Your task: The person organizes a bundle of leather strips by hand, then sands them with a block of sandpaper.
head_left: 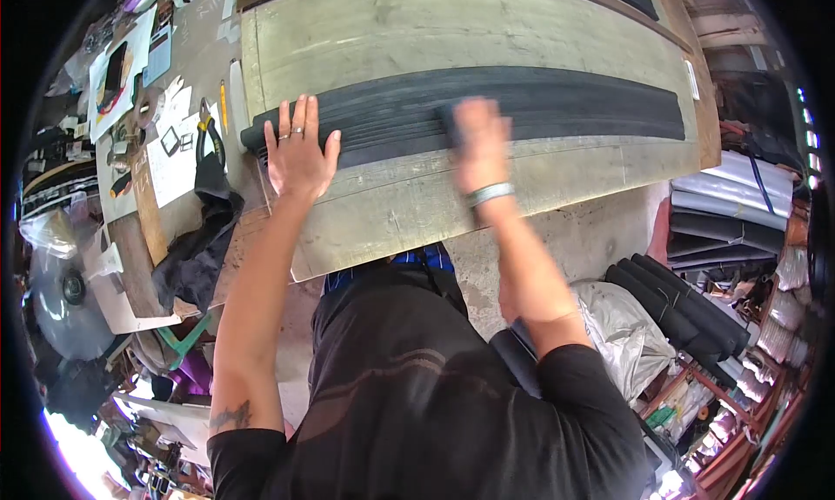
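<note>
A long dark ribbed strip lies across the pale worktable. My left hand rests flat with fingers spread on the strip's left end, a ring on one finger. Near the strip's middle is my right hand, blurred by motion, with a band at the wrist. A small dark block shows at the left edge of that hand, against the strip. How the right fingers close round it is smeared.
Pliers, a yellow pencil and white papers lie on the left side. Black cloth hangs over the left table edge. Black rolls and a silvery sheet sit at the lower right.
</note>
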Demonstrator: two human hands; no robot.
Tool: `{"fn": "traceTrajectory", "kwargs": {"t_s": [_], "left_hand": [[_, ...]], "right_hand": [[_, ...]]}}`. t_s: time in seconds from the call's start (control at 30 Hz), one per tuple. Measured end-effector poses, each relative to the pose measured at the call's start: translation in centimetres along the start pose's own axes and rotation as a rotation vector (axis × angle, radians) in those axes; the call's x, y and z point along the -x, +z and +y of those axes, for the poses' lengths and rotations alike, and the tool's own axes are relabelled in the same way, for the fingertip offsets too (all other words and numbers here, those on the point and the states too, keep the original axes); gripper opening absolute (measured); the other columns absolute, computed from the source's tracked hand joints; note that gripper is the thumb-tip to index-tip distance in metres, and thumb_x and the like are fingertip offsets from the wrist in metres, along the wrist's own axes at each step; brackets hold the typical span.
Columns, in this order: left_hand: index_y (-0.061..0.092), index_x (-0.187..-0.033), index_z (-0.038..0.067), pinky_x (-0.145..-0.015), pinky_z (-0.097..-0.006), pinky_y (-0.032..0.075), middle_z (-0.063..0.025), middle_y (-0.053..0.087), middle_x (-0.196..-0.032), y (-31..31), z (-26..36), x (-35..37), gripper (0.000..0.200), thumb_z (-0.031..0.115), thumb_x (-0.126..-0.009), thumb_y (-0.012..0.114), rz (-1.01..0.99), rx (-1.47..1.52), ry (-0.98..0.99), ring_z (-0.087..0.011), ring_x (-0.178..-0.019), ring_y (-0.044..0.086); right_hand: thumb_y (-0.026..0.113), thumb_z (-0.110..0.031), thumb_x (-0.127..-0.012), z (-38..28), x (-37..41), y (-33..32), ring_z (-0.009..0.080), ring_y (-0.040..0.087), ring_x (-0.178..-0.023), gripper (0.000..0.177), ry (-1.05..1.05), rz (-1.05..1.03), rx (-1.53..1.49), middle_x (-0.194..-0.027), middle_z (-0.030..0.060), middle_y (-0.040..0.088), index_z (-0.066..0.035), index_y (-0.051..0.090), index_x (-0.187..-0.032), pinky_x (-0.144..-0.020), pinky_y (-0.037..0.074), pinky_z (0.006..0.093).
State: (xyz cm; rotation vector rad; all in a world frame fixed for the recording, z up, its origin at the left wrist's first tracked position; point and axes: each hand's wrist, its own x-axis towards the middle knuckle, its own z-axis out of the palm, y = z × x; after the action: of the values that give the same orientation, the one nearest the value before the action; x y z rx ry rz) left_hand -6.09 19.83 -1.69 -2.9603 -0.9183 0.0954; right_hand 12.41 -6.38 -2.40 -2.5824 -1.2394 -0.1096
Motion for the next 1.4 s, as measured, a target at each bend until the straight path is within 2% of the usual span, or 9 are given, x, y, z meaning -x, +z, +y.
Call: {"fn": "traceTrajectory", "kwargs": {"t_s": [0.13, 0.33, 0.63, 0.8, 1.07, 1.13, 1.2, 1.3, 1.4], "left_hand": [[0.025, -0.168, 0.012, -0.131, -0.0537, 0.015, -0.0044, 0.026, -0.174, -0.2, -0.2, 0.2, 0.074, 0.052, -0.108, 0.042, 0.006, 0.02, 0.011, -0.0287, -0.162, 0.019], [0.024, -0.168, 0.012, -0.131, -0.0546, 0.015, -0.0042, 0.026, -0.175, 0.6, -0.4, 0.0, 0.074, 0.05, -0.107, 0.042, 0.017, -0.016, 0.029, -0.029, -0.162, 0.019], [0.03, -0.166, 0.012, -0.13, -0.0532, 0.018, -0.0057, 0.032, -0.171, -0.4, -0.2, 0.1, 0.07, 0.045, -0.107, 0.046, 0.038, 0.1, -0.004, -0.0286, -0.161, 0.023], [0.032, -0.166, 0.013, -0.13, -0.0547, 0.019, -0.0046, 0.032, -0.172, 0.6, -0.3, 0.0, 0.072, 0.049, -0.106, 0.047, 0.086, 0.043, 0.012, -0.0279, -0.16, 0.025], [0.029, -0.167, 0.014, -0.131, -0.052, 0.017, -0.0026, 0.031, -0.172, -0.2, 0.2, -0.2, 0.071, 0.046, -0.106, 0.047, 0.014, -0.039, -0.019, -0.0259, -0.161, 0.023], [0.026, -0.168, 0.015, -0.131, -0.0507, 0.015, -0.002, 0.029, -0.174, -0.3, 0.5, 0.2, 0.072, 0.045, -0.106, 0.047, -0.018, -0.035, -0.029, -0.0259, -0.162, 0.021], [0.025, -0.169, 0.016, -0.131, -0.0505, 0.014, -0.0017, 0.028, -0.174, 0.3, 0.1, -0.2, 0.073, 0.044, -0.105, 0.047, 0.01, -0.039, -0.027, -0.0261, -0.162, 0.02], [0.023, -0.169, 0.016, -0.131, -0.0508, 0.015, -0.0015, 0.027, -0.175, 0.9, -0.1, -0.2, 0.073, 0.041, -0.106, 0.048, 0.053, -0.016, -0.019, -0.0263, -0.162, 0.021], [0.023, -0.169, 0.017, -0.131, -0.0507, 0.016, -0.0012, 0.028, -0.174, 1.4, -0.2, -0.2, 0.072, 0.039, -0.106, 0.048, 0.083, -0.033, -0.014, -0.0261, -0.161, 0.023]], "right_hand": [[0.07, -0.011, -0.086, 20.9, -2.1, 7.1, 0.0387, 0.053, -0.133, 0.057, 0.399, 0.32, 0.249, -0.145, 0.0194, 0.055, -0.002, 0.056, -0.141, -0.111, 0.041, 0.0611], [0.071, -0.014, -0.079, -13.2, -4.4, 7.5, 0.0397, 0.038, -0.153, 0.077, -0.175, 0.067, -0.321, -0.158, 0.0189, 0.048, -0.007, 0.05, -0.153, -0.127, 0.026, 0.0588], [0.071, -0.006, -0.082, 14.2, -10.2, 6.5, 0.0342, 0.061, -0.113, 0.042, 0.545, 0.023, -0.186, -0.117, 0.0152, 0.065, -0.004, 0.067, -0.123, -0.099, 0.046, 0.0617], [0.074, -0.007, -0.069, -11.2, -3.1, 4.5, 0.0399, 0.031, -0.157, 0.085, -0.169, -0.077, -0.324, -0.162, 0.0189, 0.044, -0.003, 0.051, -0.15, -0.127, 0.023, 0.0608], [0.058, -0.004, -0.101, 26.9, 0.0, 3.0, 0.038, 0.056, -0.136, 0.05, 0.481, 0.391, 0.28, -0.144, 0.0279, 0.059, -0.007, 0.053, -0.151, -0.112, 0.044, 0.0463], [0.054, -0.011, -0.106, 15.6, -3.6, -4.0, 0.0386, 0.052, -0.139, 0.044, 0.809, 0.076, -0.248, -0.148, 0.0275, 0.056, -0.007, 0.054, -0.15, -0.115, 0.042, 0.0481], [0.053, -0.007, -0.097, 7.4, -1.8, 1.5, 0.0407, 0.027, -0.158, 0.054, 0.219, 0.228, 0.012, -0.161, 0.0261, 0.042, -0.004, 0.049, -0.15, -0.129, 0.017, 0.0594], [0.076, -0.009, -0.07, -6.1, 1.7, 5.5, 0.0375, 0.026, -0.16, 0.098, -0.143, 0.021, -0.173, -0.171, 0.0195, 0.031, -0.003, 0.039, -0.16, -0.131, 0.017, 0.0558], [0.075, -0.003, -0.066, -1.2, 2.3, 2.4, 0.0391, 0.021, -0.162, 0.097, -0.127, -0.078, -0.274, -0.171, 0.0184, 0.032, -0.004, 0.045, -0.158, -0.13, 0.015, 0.0613]]}}
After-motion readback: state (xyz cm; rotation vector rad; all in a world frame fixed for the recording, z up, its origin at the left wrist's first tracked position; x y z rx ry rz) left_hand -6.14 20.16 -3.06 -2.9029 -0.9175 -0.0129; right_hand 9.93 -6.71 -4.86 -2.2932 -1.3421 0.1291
